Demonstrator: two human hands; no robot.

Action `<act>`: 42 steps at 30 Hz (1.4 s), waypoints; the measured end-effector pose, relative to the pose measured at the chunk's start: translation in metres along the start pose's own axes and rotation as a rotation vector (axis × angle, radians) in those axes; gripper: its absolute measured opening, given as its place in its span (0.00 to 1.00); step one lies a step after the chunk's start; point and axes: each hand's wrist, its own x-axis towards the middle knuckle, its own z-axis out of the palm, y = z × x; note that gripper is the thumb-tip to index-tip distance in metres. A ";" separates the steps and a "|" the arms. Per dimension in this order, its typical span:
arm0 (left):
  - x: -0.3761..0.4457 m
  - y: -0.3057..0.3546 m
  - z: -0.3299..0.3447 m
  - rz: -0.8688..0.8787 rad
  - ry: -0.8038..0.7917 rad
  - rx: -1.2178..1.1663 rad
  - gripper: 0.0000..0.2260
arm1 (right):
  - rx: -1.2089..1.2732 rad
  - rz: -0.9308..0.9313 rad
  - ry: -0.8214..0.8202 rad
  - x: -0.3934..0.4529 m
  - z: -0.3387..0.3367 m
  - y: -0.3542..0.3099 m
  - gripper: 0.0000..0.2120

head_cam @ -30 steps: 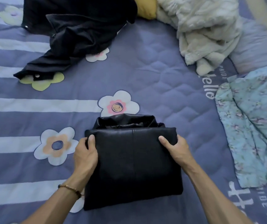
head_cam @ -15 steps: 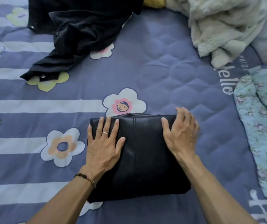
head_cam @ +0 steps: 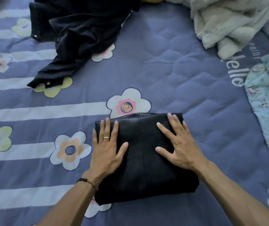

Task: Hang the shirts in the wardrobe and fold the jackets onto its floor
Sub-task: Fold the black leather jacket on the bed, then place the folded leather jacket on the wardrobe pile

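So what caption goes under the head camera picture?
Both hands, left and right, press flat on a folded black jacket on the flowery bedspread.

Views: you have one, the head camera, so no second view overlaps it.
Position: it sits above your forearms, close over the folded black jacket (head_cam: pixel 145 154).
Facing: forward and down across the quilted bedspread (head_cam: pixel 171 66).
Edges: wide-angle; a cream fleece blanket (head_cam: pixel 225 25) lies at top right.
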 end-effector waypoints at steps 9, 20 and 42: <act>-0.060 -0.022 -0.013 -0.258 -0.070 -0.616 0.33 | 0.699 0.379 0.037 -0.058 0.004 -0.008 0.40; -0.014 -0.044 -0.090 -0.142 -0.327 -0.901 0.38 | 0.863 0.532 0.026 -0.077 -0.050 -0.062 0.40; -0.249 0.346 -0.197 1.011 -1.259 -0.569 0.56 | 0.950 1.208 1.091 -0.608 -0.189 -0.286 0.46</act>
